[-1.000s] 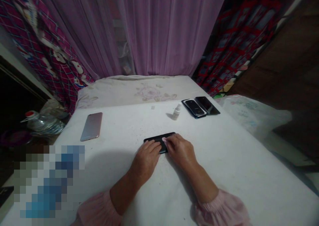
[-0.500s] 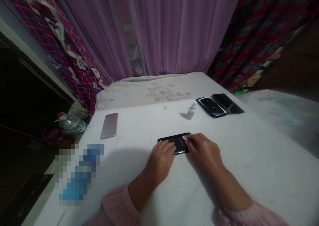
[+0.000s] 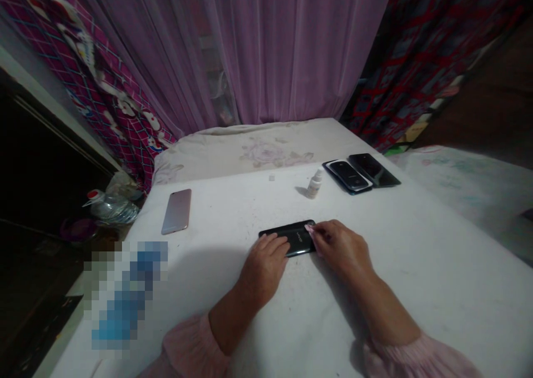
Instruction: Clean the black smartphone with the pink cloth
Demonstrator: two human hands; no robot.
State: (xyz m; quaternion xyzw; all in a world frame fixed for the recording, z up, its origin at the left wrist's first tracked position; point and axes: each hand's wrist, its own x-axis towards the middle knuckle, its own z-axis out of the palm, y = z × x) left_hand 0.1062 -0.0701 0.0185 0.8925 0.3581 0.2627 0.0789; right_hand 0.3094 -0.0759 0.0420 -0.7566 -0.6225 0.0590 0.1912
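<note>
A black phone (image 3: 296, 240) lies back side up on the white-covered table (image 3: 233, 211), its camera corner at the upper right. My left hand (image 3: 266, 264) rests on its left part, the fingers stretched over the back. With fingertips pinched, my right hand (image 3: 339, 247) holds a small pale piece (image 3: 308, 228) against the phone's right end beside the camera. What that piece is made of is too small to tell. Beyond the phone stands a small white bottle (image 3: 315, 184).
A rose-gold phone (image 3: 177, 211) lies at the left, behind a pixelated blue item (image 3: 131, 295). Dark phones (image 3: 350, 176) and a dark tablet-like device (image 3: 375, 170) lie at the back right. A plastic bottle (image 3: 110, 206) is beyond the left edge.
The view has shifted slightly, so things on the table appear a little further left. My right fingertips have moved slightly on the phone near its camera; my left hand stays on it.
</note>
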